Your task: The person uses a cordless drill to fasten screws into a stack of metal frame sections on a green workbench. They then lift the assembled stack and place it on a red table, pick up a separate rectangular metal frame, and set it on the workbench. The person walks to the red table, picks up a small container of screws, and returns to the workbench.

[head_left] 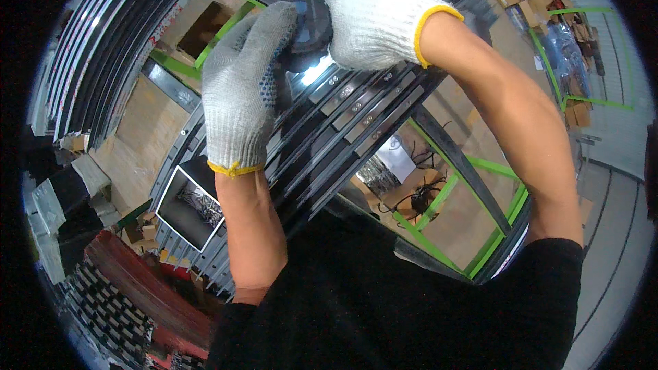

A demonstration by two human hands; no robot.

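Observation:
Both my hands wear white knit gloves with yellow cuffs; blue grip dots show on the left one. A dark, rounded power drill [310,26], its lamp lit, is between them, over a row of long dark metal rails [329,147]. My left hand [240,85] closes on the drill's left side, its fingertips partly hidden behind the body. From the right, my right hand [373,24] is wrapped round the drill, fingers tucked out of sight. Small metal plates with screws [367,106] sit across the rails just below the light. The drill's tip is lost in the glare.
A white-edged box of screws [195,209] stands on the rails by my left forearm. Green frame bars [439,209] hold up the rails. Stacked long profiles [103,34] lie at far left, a red bundle [144,288] at lower left, cardboard boxes [534,7] at far right.

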